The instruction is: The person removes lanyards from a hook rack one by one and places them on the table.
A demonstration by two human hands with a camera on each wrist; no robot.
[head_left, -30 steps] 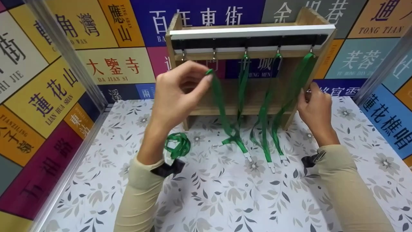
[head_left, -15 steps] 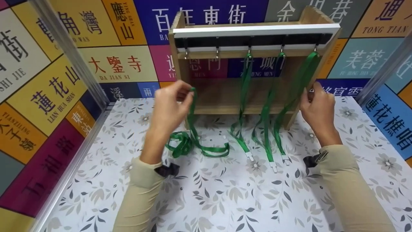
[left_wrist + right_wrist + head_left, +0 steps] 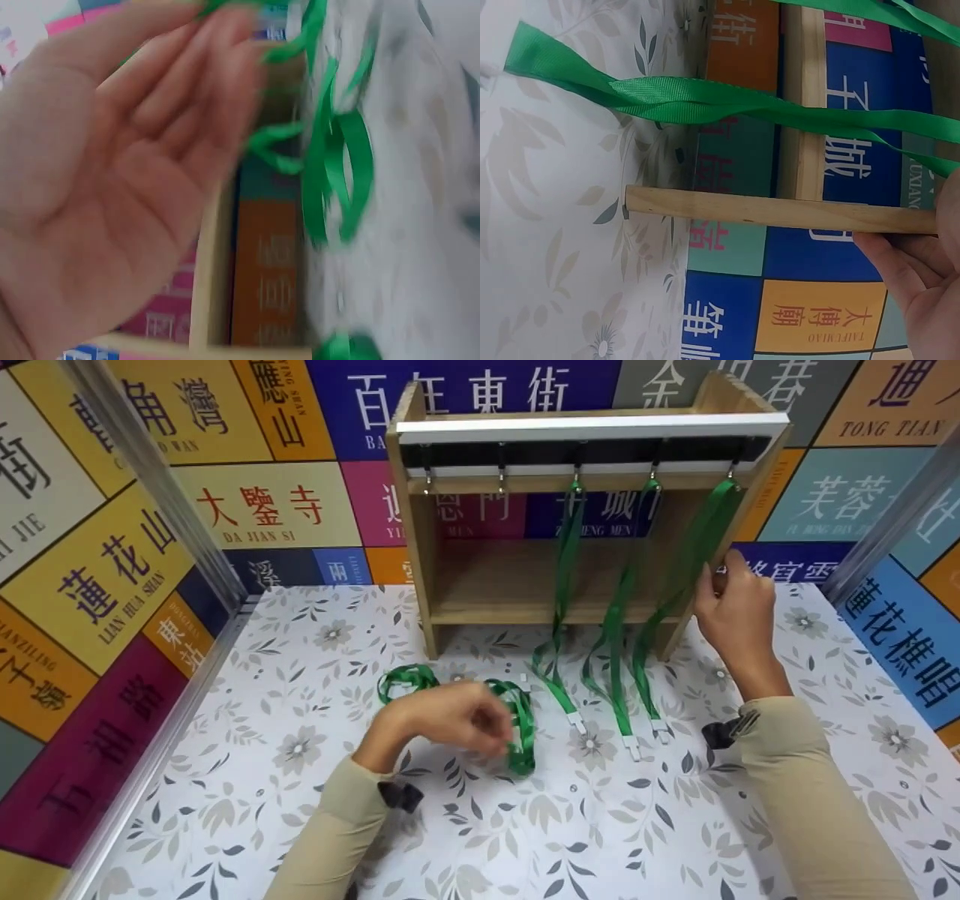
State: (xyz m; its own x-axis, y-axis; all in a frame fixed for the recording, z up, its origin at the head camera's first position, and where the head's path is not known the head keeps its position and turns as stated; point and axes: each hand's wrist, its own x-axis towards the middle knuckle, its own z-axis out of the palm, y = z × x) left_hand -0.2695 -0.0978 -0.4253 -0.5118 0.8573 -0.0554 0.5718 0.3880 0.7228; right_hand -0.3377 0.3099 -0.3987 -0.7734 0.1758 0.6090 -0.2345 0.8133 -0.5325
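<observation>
2 hooks (image 3: 428, 480) bare, low strap (image 3: 524, 731) unhung: L hand (image 3: 457, 718), half-curled, has dropped beside it, hold unclear; R hand (image 3: 741, 621) grips rack (image 3: 495, 581).

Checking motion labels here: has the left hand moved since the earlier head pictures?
Yes: in the head view, the left hand went down, from level with the wooden rack to below its feet.

Booth-like place, exact type unclear: Chinese-print walls (image 3: 270, 506), metal corner posts (image 3: 153, 472), floral-print tbl (image 3: 487, 832).
</observation>
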